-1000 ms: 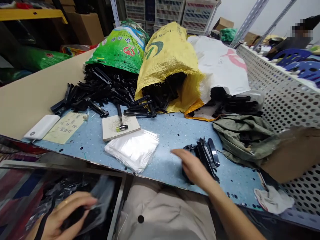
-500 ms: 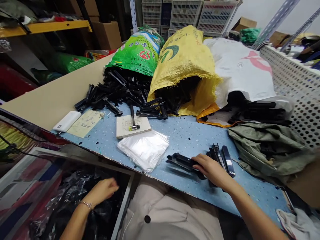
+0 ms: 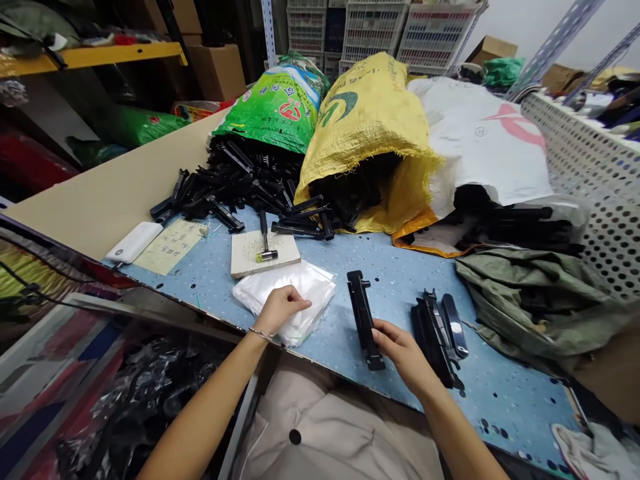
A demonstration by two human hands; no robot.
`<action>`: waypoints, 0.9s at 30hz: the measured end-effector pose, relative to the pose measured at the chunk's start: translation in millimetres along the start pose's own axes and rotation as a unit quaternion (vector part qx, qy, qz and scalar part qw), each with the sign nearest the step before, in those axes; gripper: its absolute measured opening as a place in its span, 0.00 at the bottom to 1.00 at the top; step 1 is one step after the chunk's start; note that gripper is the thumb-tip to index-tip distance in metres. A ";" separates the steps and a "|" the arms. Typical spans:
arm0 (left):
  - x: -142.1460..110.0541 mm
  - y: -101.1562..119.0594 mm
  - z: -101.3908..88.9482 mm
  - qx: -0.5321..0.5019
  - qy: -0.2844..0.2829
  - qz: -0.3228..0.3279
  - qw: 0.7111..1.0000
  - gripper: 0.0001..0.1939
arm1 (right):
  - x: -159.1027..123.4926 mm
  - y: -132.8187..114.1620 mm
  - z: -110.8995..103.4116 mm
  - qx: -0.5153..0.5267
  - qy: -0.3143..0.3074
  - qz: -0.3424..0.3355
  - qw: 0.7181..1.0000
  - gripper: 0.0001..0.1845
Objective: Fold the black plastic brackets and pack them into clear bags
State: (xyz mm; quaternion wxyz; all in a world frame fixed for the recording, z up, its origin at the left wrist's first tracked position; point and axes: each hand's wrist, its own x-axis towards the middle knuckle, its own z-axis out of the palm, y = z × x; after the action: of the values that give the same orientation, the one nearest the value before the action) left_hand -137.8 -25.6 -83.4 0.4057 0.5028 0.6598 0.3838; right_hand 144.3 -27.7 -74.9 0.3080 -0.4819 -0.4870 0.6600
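Observation:
My left hand (image 3: 281,308), with a bracelet at the wrist, is over a stack of clear plastic bags (image 3: 320,283). Its thumb and forefinger are pinched together at the bags' surface; the other fingers are curled in and partly hidden. My right hand (image 3: 400,350) grips a long black plastic part (image 3: 361,310) by its right side, tilted near the front edge of the worktop. Just right of that hand, several more black parts (image 3: 433,333) lie side by side, with a glossy black strip-shaped cover (image 3: 455,327) at their edge.
A small hammer (image 3: 265,237) rests on a white block (image 3: 240,257). Behind lie a heap of black parts (image 3: 235,180) and green (image 3: 270,110), yellow (image 3: 373,113) and white (image 3: 480,133) sacks. Dark cloth (image 3: 525,287) is at right; an open box (image 3: 145,393) of bagged parts stands lower left.
My left hand has moved up and right from over the box to the plastic bags. My right hand has shifted left and turned the black part from lying sideways to pointing away from me.

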 end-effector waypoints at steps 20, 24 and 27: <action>-3.8 6.3 -16.9 -0.276 0.037 -0.068 0.958 0.22 | 72.5 -19.6 84.5 0.254 -0.086 0.130 0.955 0.15; -3.7 6.1 -6.6 -0.274 0.070 -0.050 0.958 0.22 | 65.4 -24.0 82.3 0.274 -0.109 0.129 0.947 0.17; -3.9 8.9 2.9 -0.260 0.078 -0.018 0.962 0.19 | 65.2 -25.5 89.2 0.279 -0.114 0.128 0.945 0.16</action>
State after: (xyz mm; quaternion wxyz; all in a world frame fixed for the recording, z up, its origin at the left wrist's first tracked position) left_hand -131.4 -27.4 -75.7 0.4763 0.3367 0.5761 0.5726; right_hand 36.7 7.2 -67.4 0.2854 -0.3569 -0.2494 0.8538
